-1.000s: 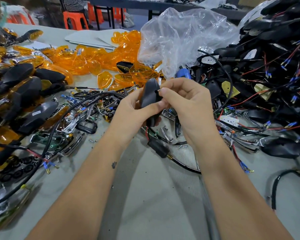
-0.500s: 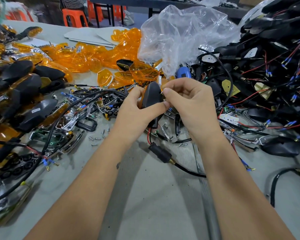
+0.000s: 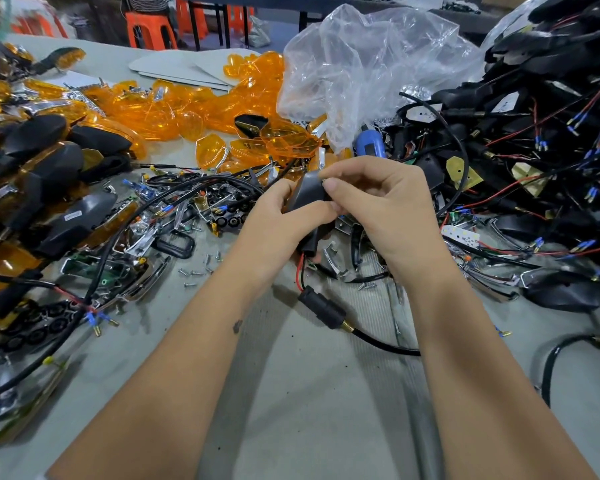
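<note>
Across the whole view, a grey table (image 3: 291,410), crowded on three sides. At the right, a tall heap of black shells (image 3: 551,98) trailing red and black leads; behind the work, a crumpled clear plastic bag (image 3: 361,57); at the back left, a spill of orange lenses (image 3: 187,109); along the left edge, assembled lamps (image 3: 49,188) in black and amber. Above the middle of the table, held up between both hands, one black housing (image 3: 309,194). Round its lower body, from the left, the left hand (image 3: 274,223), fingers curled in a firm hold; at its upper edge the right hand (image 3: 378,202), closed in a pinch, thumb and forefinger tips together on something too small to make out. Below the housing, red and black wires (image 3: 300,271) dropping to a black connector (image 3: 321,306) lying on the table, with a black cable running off to the right. Just beyond the right hand, a blue tool (image 3: 369,145), untouched. Near the left wrist, loose screws (image 3: 194,271). Compared with a second ago, hardly any change: same hold, same pinch, housing lifted a touch, enough to bare the two wires beneath. Probably fine fitting work at the top edge, not yet finished; no sign of setting the piece down.
</note>
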A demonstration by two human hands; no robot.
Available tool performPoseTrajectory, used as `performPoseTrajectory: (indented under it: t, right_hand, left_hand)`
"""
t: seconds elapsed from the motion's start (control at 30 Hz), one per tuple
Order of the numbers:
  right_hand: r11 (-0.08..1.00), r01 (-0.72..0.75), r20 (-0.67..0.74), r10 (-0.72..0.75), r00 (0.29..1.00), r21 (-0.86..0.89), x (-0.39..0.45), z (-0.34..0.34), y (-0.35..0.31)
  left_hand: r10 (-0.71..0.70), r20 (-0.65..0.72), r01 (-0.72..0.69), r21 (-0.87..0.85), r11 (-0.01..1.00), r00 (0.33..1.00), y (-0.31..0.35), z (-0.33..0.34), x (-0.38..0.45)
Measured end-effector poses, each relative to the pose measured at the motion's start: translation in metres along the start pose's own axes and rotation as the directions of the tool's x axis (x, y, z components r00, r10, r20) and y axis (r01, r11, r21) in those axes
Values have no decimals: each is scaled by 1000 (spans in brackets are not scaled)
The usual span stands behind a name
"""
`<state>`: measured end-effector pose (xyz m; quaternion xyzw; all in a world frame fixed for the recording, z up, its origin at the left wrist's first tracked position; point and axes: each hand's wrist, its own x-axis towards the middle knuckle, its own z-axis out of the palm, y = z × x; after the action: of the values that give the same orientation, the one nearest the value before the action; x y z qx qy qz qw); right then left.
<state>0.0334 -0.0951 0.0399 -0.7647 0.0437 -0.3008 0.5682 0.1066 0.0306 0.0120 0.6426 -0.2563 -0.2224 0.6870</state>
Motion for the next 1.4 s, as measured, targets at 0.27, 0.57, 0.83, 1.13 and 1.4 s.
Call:
performPoseTrajectory:
  t: [0.27,0.57,0.83,1.13,1.4]
  right_hand:
    - [997,-56,-5,57,998,48,-1,-1,-2]
    - [990,-137,-411,131,902,15,8,-30,3]
    - [690,-336,-320,158,934,-641,19,-31,14]
    - [293,-388,-270,371,889,-874,56,-12,18]
    - [536,-491,-294,412,862,-687,58,-26,29]
  left_hand:
    - [-28,20,30,-134,990,999,2,5,-1]
    - [-68,-32,58,-246,968,997,0,1,2]
    - [-143,-127,77,-420,904,982,0,-4,12]
    - [-100,-70,66,-382,922,992,-3,-7,13]
    - [-37,-13,30,-369,929,999,2,-9,11]
